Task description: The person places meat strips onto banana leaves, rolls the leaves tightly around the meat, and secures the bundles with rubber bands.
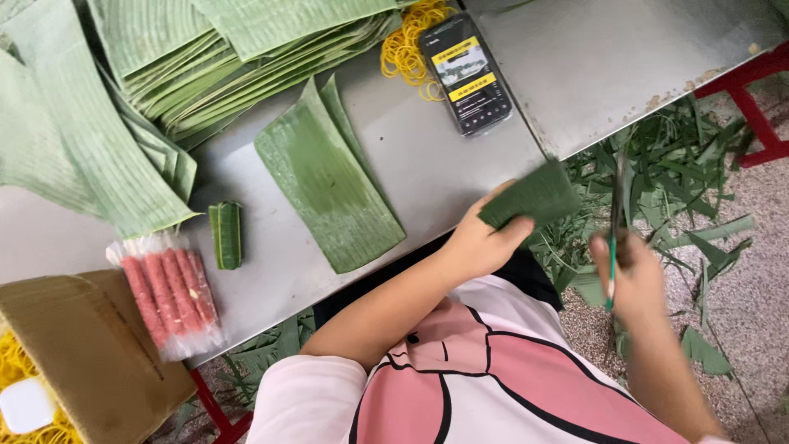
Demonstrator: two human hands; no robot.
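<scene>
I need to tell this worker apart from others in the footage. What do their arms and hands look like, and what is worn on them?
Both arms are bare from the short pale pink sleeves of a T-shirt with a darker pink cartoon print outlined in black. The left hand and right hand are bare: no gloves, and no watch or rings that I can see.

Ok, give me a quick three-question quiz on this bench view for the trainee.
1. True or false: the left hand holds a folded banana leaf piece.
2. What does the right hand grip? A) scissors B) a knife C) a rubber band
3. What lies on the steel table beside the smartphone?

Key
1. True; it is held out past the table edge.
2. A; green-handled scissors, blurred, blades pointing away from the person.
3. A pile of yellow rubber bands, partly under the phone's edge.
</scene>
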